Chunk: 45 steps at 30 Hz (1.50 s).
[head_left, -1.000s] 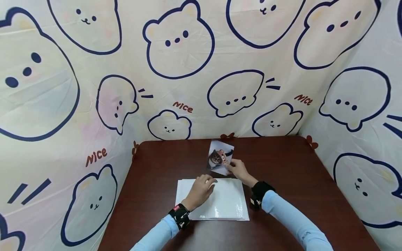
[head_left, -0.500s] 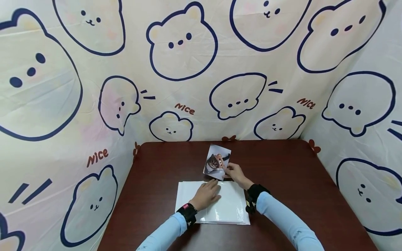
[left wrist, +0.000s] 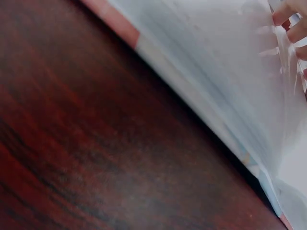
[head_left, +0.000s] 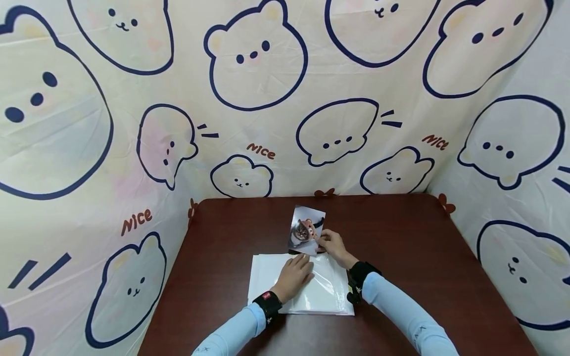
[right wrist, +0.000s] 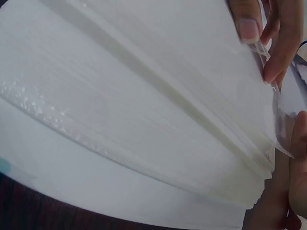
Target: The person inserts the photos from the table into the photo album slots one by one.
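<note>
A photo of a tabby cat and a plush-like figure stands beyond the top edge of the white album, its lower end beside that edge. At the photo's lower right corner, my right hand pinches it. My left hand lies over the album page, fingers at its top edge. In the right wrist view, its thumb and finger pinch the clear plastic sleeve, which bulges at the opening. My right hand shows partly there, next to the sleeve. Fingers over glossy plastic appear in the left wrist view.
The album lies on a dark brown table, which shows on all sides of it. A pale cloth with bear outlines hangs behind and beside the table. Both wrists wear black camera bands.
The photo and my right hand have moved left and down to the album's top edge. My left hand has slid right and lies flatter on the page; little differs over the last half second.
</note>
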{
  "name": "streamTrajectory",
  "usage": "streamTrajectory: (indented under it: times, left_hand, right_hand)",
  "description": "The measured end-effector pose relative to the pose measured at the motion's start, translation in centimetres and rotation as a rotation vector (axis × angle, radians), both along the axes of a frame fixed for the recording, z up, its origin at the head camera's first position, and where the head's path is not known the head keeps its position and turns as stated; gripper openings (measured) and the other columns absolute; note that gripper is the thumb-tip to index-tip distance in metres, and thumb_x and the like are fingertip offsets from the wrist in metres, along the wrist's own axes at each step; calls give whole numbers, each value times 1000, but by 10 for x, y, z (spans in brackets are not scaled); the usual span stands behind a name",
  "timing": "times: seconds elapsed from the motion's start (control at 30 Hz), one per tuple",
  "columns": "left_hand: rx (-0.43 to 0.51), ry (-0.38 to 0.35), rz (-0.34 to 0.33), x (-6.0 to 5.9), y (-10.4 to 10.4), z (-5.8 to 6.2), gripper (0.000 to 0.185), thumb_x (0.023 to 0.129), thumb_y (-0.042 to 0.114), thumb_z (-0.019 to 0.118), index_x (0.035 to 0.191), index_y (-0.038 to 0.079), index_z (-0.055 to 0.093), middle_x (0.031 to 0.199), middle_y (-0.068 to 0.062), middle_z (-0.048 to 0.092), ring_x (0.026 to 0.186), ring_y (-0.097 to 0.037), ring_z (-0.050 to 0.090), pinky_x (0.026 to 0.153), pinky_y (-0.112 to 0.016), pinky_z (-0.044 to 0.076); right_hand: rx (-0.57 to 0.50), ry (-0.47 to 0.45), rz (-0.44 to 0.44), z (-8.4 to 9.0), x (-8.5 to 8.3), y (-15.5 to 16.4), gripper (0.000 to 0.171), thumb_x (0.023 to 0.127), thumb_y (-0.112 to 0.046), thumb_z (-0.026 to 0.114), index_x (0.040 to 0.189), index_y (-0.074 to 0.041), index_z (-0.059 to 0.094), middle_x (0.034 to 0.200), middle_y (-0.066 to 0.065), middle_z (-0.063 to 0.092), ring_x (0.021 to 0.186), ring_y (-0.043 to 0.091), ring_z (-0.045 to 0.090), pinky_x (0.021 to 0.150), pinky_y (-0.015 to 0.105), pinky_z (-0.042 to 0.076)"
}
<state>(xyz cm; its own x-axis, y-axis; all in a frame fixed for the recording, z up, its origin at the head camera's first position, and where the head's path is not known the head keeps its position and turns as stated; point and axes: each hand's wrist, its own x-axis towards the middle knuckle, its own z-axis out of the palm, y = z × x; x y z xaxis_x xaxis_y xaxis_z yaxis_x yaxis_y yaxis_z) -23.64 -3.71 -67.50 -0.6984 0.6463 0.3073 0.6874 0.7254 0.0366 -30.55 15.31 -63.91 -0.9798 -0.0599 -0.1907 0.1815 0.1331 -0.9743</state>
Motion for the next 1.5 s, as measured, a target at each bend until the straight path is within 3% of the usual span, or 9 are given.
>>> streamTrajectory:
  times: [0.13, 0.23, 0.37, 0.47, 0.7, 1.0, 1.13, 1.33, 1.5]
  left_hand:
    - [27, 45, -11, -2, 1, 0, 32, 96, 34, 58, 121, 15, 62, 131, -8, 57, 124, -25, 51, 95, -40, 45]
    - [24, 60, -10, -3, 1, -2, 31, 95, 35, 58, 119, 17, 62, 129, -6, 58, 122, -23, 51, 94, -39, 45]
    - [13, 57, -5, -3, 1, -4, 29, 95, 37, 58, 117, 19, 62, 125, -3, 58, 120, -20, 50, 93, -37, 45]
    - [19, 51, -8, -4, 0, -5, 29, 94, 37, 58, 117, 20, 63, 124, -3, 58, 119, -20, 51, 92, -38, 45]
    - [35, 6, -19, -2, -1, -1, 32, 96, 34, 56, 122, 16, 62, 128, -7, 57, 122, -25, 50, 95, -41, 45]
    - [-9, -79, -10, 0, 0, 3, 37, 99, 33, 51, 130, 15, 57, 142, -12, 49, 134, -30, 41, 102, -45, 41]
    - [-44, -112, 1, 2, 2, 4, 40, 101, 33, 47, 135, 15, 54, 147, -12, 43, 138, -29, 37, 103, -47, 40]
    - [-101, -73, 12, 2, 2, 4, 48, 102, 35, 44, 144, 12, 42, 151, -12, 37, 140, -28, 33, 103, -47, 40]
    - [-138, -55, 13, 2, 2, 3, 48, 102, 35, 41, 145, 13, 41, 152, -11, 36, 141, -26, 32, 104, -46, 39]
  right_hand:
    - [29, 31, -58, -1, -2, 1, 12, 95, -6, 58, 96, 4, 52, 84, 17, 60, 79, 35, 67, 74, 42, 57]
    - [118, 69, -51, -4, -2, 3, 13, 95, -8, 59, 95, 3, 53, 82, 16, 62, 73, 30, 65, 65, 37, 56]
    - [279, 124, -40, -11, 1, 9, 12, 92, -10, 63, 91, 1, 57, 78, 10, 63, 66, 18, 58, 57, 27, 45]
    - [327, 135, -41, -16, 3, 14, 12, 91, -10, 64, 89, 0, 58, 77, 8, 63, 66, 14, 53, 58, 25, 41]
    - [361, 161, 24, -17, 6, 24, 11, 90, -7, 64, 87, 0, 56, 74, 8, 64, 65, 15, 51, 59, 26, 40]
    - [360, 115, 17, -18, 6, 29, 10, 91, -6, 62, 91, 1, 55, 75, 8, 63, 65, 14, 51, 59, 26, 39]
    - [299, 110, 5, -18, 8, 30, 9, 91, -4, 62, 91, 1, 55, 75, 8, 61, 66, 14, 51, 60, 25, 40]
    - [231, 148, -3, -18, 13, 30, 9, 90, -7, 64, 86, -5, 56, 69, 1, 56, 63, 12, 48, 58, 24, 37]
    - [235, 57, -42, -19, 9, 27, 12, 91, -11, 64, 92, -1, 58, 75, 2, 60, 70, 14, 51, 64, 25, 41]
